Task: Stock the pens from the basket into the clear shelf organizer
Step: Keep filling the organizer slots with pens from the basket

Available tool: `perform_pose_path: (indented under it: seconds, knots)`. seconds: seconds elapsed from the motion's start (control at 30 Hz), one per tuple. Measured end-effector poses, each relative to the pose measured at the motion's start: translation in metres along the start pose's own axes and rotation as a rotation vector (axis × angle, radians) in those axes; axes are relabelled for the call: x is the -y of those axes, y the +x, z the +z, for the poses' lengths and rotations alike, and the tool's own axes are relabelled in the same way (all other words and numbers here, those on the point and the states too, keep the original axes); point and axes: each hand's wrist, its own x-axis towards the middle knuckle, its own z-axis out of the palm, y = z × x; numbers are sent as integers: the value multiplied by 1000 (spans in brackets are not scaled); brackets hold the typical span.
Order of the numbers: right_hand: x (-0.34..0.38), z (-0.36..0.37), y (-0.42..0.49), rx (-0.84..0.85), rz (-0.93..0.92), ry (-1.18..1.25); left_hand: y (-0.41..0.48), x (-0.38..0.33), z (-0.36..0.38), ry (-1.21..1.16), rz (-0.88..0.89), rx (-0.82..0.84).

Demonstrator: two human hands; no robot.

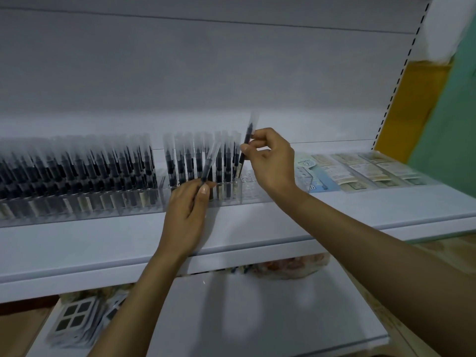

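Patience would serve best now, I'd say: the right grip (270, 161) pinches a pen (248, 134) nearly upright over the free slots at the right end of the clear organizer (247, 194), so lower it straight, while the left grip (185, 215) holds a second pen (210, 163) tilted in front of the filled rows.

The pens (77, 171) at the organizer's (253, 190) left end are blurred and cut off by the view's edge.
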Motion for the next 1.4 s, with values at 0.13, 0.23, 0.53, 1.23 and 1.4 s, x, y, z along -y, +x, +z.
perform_pose_path:
  seconds: [0.13, 0.23, 0.53, 1.23, 1.4]
  knots:
    - [-18, 8, -10, 89, -97, -127, 0, 0, 0, 1, 0, 1]
    - [-28, 13, -16, 116, -166, -197, 0, 0, 1, 2, -4, 1]
    - [-34, 17, -21, 100, -169, -164, 0, 1, 0, 0, -12, 2]
    - [6, -4, -5, 10, 194, 491, -3, 0, 2, 164, 11, 42]
    - [-19, -8, 36, 127, 329, 403, -3, 1, 2, 184, 8, 31]
